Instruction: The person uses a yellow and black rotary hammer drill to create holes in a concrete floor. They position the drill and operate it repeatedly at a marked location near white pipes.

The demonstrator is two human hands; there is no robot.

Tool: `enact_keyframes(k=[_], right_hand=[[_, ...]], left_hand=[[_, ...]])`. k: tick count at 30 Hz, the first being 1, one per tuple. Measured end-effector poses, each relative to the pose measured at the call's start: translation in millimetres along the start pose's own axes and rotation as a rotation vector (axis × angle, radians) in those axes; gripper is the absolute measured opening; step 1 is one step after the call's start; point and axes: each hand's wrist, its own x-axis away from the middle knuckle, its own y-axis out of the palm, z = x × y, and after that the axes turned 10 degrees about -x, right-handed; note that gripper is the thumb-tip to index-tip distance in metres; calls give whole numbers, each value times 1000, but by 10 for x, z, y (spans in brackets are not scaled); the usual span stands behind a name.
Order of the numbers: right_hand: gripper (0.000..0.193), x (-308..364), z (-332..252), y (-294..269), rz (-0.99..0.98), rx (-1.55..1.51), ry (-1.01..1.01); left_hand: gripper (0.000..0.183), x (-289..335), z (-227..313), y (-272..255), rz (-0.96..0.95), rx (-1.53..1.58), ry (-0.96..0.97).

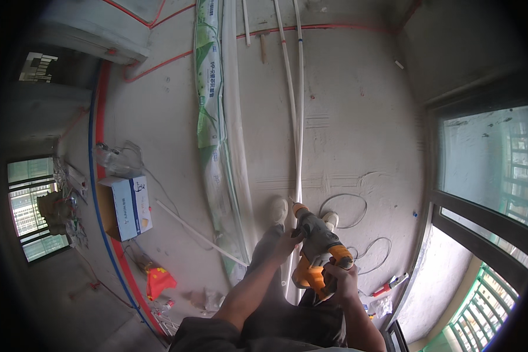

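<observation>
An orange and grey rotary hammer drill (318,236) is held in front of my body, its nose angled forward and to the left, above my shoes (279,206). My left hand (286,244) is closed at the drill's left side, near its front; the exact grip there is partly hidden. Around the rear handle, my right hand (344,278) is wrapped with fingers closed. Long white pipes (300,129) lie on the floor and run beneath the drill. A cable (365,206) loops on the floor just right of the drill's nose.
Left of my legs lie plastic-wrapped pipes (210,120) in a green and white sleeve. Further left are a white and blue cardboard box (136,205) and a red bag (159,283). A red-handled tool (388,286) lies near the window frame (481,214) on the right.
</observation>
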Motion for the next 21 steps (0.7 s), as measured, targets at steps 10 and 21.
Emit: enact_keyframes(k=[10, 21], right_hand=[[17, -387, 0, 203, 5, 27, 34], [25, -558, 366, 1508, 105, 169, 0]], left_hand=[[38, -175, -62, -72, 44, 285, 43], [39, -537, -563, -867, -45, 306, -58]])
